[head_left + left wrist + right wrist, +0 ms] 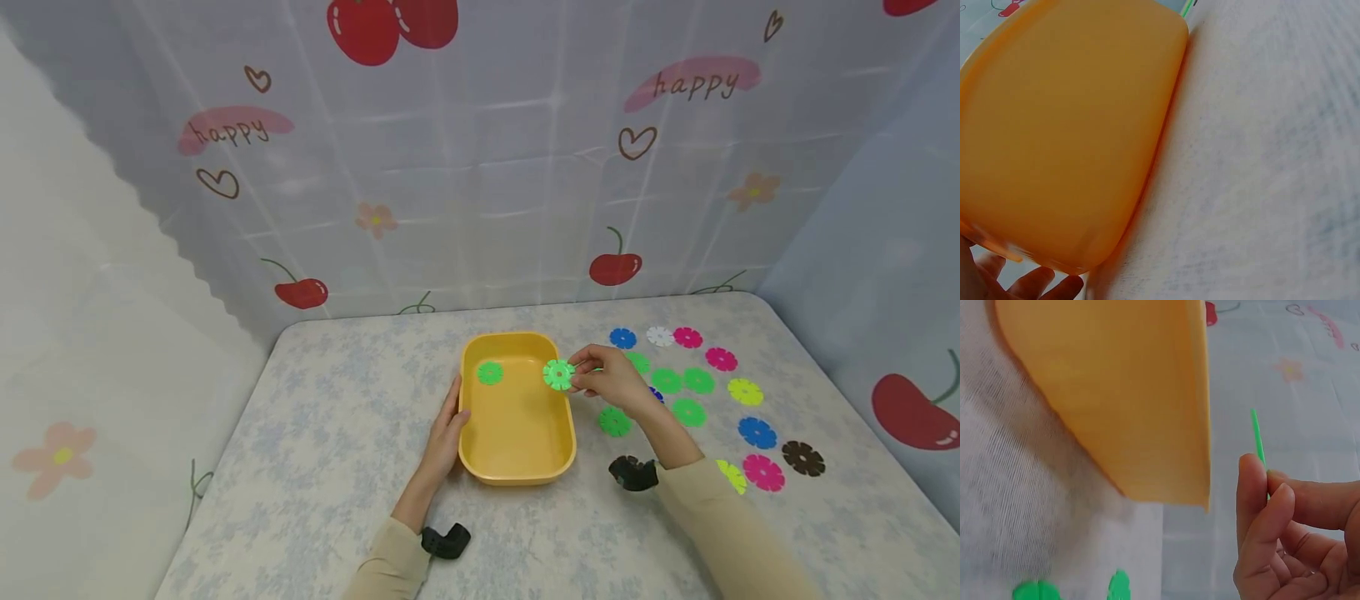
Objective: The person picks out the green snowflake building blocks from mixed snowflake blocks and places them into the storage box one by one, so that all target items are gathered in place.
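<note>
A yellow plastic tray [517,433] sits on the table, and my left hand [445,433] grips its left side, thumb over the rim. In the left wrist view the tray's outer wall [1072,125] fills much of the picture, with fingertips [1063,289] at its edge. Between thumb and fingers my right hand [611,377] pinches a green notched plastic disc [558,375] over the tray's right rim. That disc [1259,437] appears edge-on in the right wrist view, above the rim. Another green disc [491,372] lies inside the tray, near its far left.
Several notched discs are scattered right of the tray: green [699,381], pink [763,472], blue [757,432], yellow [746,392], white [660,336] and brown [803,458]. A curtain [480,167] with printed cherries hangs behind the table.
</note>
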{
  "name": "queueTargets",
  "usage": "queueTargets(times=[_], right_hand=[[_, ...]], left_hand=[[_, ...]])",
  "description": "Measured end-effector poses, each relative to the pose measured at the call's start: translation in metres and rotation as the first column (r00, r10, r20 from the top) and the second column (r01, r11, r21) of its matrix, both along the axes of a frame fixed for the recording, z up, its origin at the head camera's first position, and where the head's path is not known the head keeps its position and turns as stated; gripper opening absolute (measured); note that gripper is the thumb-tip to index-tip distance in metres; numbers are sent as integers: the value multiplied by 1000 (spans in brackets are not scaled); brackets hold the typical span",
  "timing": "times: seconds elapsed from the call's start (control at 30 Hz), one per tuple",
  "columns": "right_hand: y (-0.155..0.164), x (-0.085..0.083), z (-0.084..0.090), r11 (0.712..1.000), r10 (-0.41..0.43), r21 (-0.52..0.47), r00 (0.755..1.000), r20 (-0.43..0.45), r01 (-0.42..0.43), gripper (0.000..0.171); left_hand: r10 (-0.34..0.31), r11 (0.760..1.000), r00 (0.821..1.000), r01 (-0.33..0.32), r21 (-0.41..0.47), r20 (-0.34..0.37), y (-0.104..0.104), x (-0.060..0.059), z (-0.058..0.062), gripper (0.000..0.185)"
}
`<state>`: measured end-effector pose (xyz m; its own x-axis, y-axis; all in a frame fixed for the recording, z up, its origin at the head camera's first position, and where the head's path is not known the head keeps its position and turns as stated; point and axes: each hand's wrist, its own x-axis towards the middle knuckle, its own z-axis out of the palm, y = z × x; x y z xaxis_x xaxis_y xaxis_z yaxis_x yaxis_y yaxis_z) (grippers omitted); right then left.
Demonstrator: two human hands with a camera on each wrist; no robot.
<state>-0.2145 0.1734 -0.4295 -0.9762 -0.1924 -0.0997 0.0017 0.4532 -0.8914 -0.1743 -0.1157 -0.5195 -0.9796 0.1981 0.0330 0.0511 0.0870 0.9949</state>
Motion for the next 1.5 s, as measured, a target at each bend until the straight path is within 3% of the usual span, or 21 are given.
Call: queueTargets(times=[0.37,0.53,0.93,1.1,1.33,1.5], right_hand=[[-39,-19,-5,989,148,-31,988,37,-147,23],[-53,-23,-10,984,176,-42,984,36,-175,21],[-78,-29,-28,966,251,75,968,-22,-248,19],[-87,-30,-38,970,211,120,977,20,-212,17],[-95,-31,-48,991,114,61,986,118,-122,17],[-97,-32,-50,994,93,44,985,144,-100,18]], left_hand=[[1,1000,1000,-1,-8,1,0,-1,-4,57],[7,1000,1000,-6,-14,5,1,-1,-4,57],[-6,1000,1000,6,-2,9,1,-2,-4,57],[-13,1000,1000,13,7,6,1,-2,-4,57],[-18,1000,1000,18,15,10,1,-2,-4,57],[-14,1000,1000,14,17,7,0,-1,-4,57]])
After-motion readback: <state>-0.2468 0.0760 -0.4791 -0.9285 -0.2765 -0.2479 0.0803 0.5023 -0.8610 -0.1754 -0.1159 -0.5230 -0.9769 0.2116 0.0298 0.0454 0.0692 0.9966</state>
